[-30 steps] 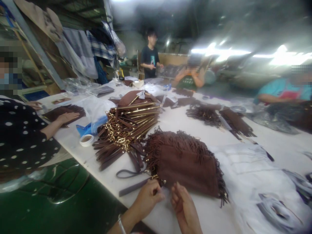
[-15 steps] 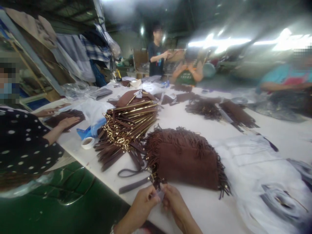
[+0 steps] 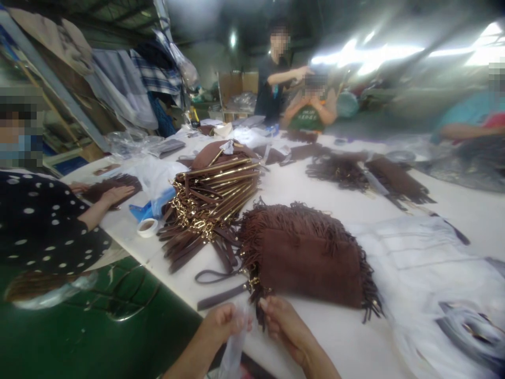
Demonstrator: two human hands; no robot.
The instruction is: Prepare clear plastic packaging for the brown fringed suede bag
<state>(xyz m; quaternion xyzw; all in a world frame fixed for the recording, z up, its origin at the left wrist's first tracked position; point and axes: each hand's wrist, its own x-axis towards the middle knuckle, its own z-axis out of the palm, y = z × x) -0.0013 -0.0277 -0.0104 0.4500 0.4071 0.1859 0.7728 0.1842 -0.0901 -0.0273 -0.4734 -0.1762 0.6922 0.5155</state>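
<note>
A brown fringed bag [image 3: 310, 268] lies flat on the table in front of me, its fringe along the top and both sides. My left hand [image 3: 221, 323] pinches a clear plastic sleeve [image 3: 234, 350] that hangs down over the table edge. At the bag's lower left corner, my right hand [image 3: 286, 326] has its fingertips closed on a dark brown tassel [image 3: 259, 310]; its grip is partly hidden. Just left of the bag are a looped wrist strap [image 3: 215, 275] and a flat strap end [image 3: 221, 298], close to gold-coloured hardware.
Brown bags with gold zips and chains [image 3: 216, 195] are piled behind. A tape roll [image 3: 147, 227] stands near the left table edge. White wrapping [image 3: 418, 273] covers the right side. A co-worker in polka dots [image 3: 43, 221] works at left; other people are across the table.
My left hand has moved left, away from the right hand, drawing the plastic sleeve off with it. My right hand stays near the bag's corner. The view has shifted slightly.
</note>
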